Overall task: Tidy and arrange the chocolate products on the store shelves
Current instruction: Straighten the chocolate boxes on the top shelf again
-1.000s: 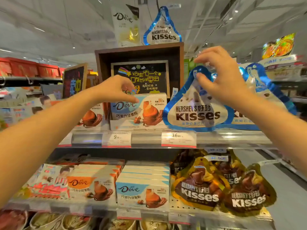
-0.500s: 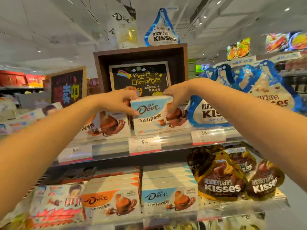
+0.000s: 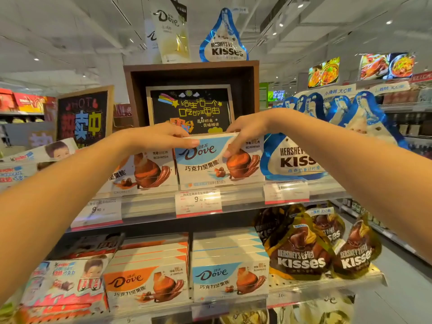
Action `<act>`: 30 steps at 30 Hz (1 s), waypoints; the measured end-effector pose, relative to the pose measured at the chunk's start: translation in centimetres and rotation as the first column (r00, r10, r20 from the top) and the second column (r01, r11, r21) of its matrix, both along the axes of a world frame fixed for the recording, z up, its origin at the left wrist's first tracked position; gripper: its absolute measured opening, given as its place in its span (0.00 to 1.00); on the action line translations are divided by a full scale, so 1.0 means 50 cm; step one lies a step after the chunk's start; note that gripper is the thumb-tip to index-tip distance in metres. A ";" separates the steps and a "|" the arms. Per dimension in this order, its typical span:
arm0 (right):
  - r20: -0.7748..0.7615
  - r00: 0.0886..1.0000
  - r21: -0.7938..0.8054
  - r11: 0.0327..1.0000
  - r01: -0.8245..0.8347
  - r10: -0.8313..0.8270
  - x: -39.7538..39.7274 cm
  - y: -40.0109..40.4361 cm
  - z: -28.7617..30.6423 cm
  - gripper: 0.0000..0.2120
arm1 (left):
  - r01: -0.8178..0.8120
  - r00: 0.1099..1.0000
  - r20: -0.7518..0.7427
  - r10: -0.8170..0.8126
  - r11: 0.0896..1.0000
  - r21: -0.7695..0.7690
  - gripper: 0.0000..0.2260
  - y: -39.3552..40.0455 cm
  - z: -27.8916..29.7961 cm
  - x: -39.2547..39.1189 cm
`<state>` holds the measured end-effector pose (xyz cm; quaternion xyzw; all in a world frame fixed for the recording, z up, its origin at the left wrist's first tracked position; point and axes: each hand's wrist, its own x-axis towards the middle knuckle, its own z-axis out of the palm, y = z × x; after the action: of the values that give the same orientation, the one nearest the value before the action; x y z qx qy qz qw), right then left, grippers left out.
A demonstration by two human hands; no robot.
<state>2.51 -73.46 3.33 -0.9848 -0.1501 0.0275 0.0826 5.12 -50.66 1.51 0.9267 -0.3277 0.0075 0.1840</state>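
Fingers (image 3: 236,146) of both hands pinch the flat, glossy Dove box (image 3: 210,164).

Bright ceiling spotlights, wide-angle edge bending, slight blur.

Top shelf: blue-and-white Dove box (image 3: 217,160) with brown chocolate picture, beside it an orange-and-white Dove box (image 3: 145,170). Blue-edged white Kisses bag (image 3: 292,160), dark lettering. White price tag (image 3: 198,202) with red bottom strip. Lower shelf: orange Dove stack (image 3: 146,281), light-blue Dove stack (image 3: 230,274), gold-and-brown Kisses bags (image 3: 301,253), red-white-blue Kinder boxes (image 3: 65,284). Dark brown wooden box (image 3: 191,69) around a black chalkboard sign (image 3: 190,111) with yellow lettering and rainbow stripes.
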 end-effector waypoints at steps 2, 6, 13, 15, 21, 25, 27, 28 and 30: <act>-0.009 1.000 0.017 1.000 -0.015 0.015 0.002 -0.001 -0.004 0.33 | 0.003 1.000 -0.008 -0.003 1.000 -0.008 0.40 0.002 0.001 0.004; -0.071 0.996 0.031 0.998 -0.051 0.053 0.004 -0.001 -0.008 0.35 | 0.012 0.999 -0.047 -0.014 0.999 -0.030 0.38 0.007 0.000 0.005; -0.215 0.971 0.015 0.995 -0.103 0.103 0.003 0.006 -0.002 0.37 | -0.012 0.999 -0.049 0.011 1.000 -0.025 0.36 0.009 0.003 0.006; -0.215 0.965 0.076 0.987 -0.139 0.153 -0.006 -0.001 0.001 0.39 | -0.008 0.999 -0.037 0.006 0.999 -0.039 0.42 0.005 0.000 0.003; -0.073 0.980 0.194 0.967 -0.168 0.185 -0.014 -0.023 0.009 0.29 | -0.021 0.998 -0.067 0.014 0.994 -0.104 0.40 0.009 0.002 0.002; -0.103 0.976 0.194 0.967 -0.167 0.190 -0.003 -0.026 0.009 0.25 | -0.022 0.997 -0.080 0.014 0.994 -0.103 0.45 0.010 0.004 0.006; -0.089 0.975 0.205 0.962 -0.183 0.205 -0.001 -0.030 0.007 0.26 | -0.014 0.997 -0.079 0.006 0.995 -0.097 0.44 0.011 0.005 0.009; -0.081 0.974 0.206 0.960 -0.190 0.211 -0.001 -0.030 0.004 0.26 | -0.010 0.997 -0.080 0.001 0.995 -0.103 0.43 0.012 0.005 0.009; -0.057 0.975 0.208 0.958 -0.199 0.215 -0.001 -0.030 -0.001 0.27 | -0.007 0.996 -0.085 -0.004 0.992 -0.126 0.38 0.014 0.003 0.006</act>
<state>2.45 -74.97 3.30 -0.9484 -0.2509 0.0596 0.1843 5.44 -49.98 1.67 0.9129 -0.3178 -0.0114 0.2560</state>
